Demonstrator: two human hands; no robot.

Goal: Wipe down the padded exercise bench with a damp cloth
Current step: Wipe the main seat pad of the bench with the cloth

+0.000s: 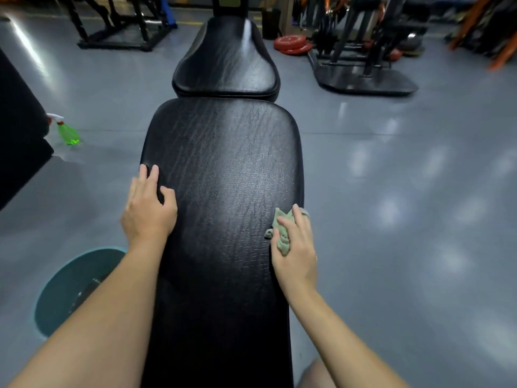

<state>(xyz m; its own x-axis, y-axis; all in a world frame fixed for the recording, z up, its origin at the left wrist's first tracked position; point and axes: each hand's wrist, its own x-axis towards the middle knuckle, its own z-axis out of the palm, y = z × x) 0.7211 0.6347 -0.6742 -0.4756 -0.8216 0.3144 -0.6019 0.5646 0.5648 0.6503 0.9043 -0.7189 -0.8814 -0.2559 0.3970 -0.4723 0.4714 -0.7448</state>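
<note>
- Bench (223,169): the black padded top is running up the middle of the view, away from the person. A small pad (226,60) is lying beyond it across a narrow gap.
- Cloth (282,233): the green cloth is lying bunched against the bench's right edge, on the nearer half, partly under the fingers.
- Right hand (296,247): it is gripping the cloth, with the fingers curling over the bundle and pressing it to the edge of the padding.
- Left hand (148,208): it is resting on the opposite, left edge with the fingers loosely extended, holding nothing. It appears to be steadying the person.
- Handling of the cloth (judged): it is looking light, soft and limp. If damp, it is likely to cling and drag on the grained cover. It is best taken bunched in the palm, with the fingers spreading the pressure.
- Handling of the bench (judged): the cover is looking creased and yielding over firm padding, and the frame is looking heavy enough not to shift under wiping. The creases may be needing firmer strokes.
- Surroundings: a teal basin (56,298) is sitting on the floor (391,191) beside the left forearm. A green spray bottle (68,133) is standing farther off to the left, and red plates (292,44) are lying near racks at the back.
</note>
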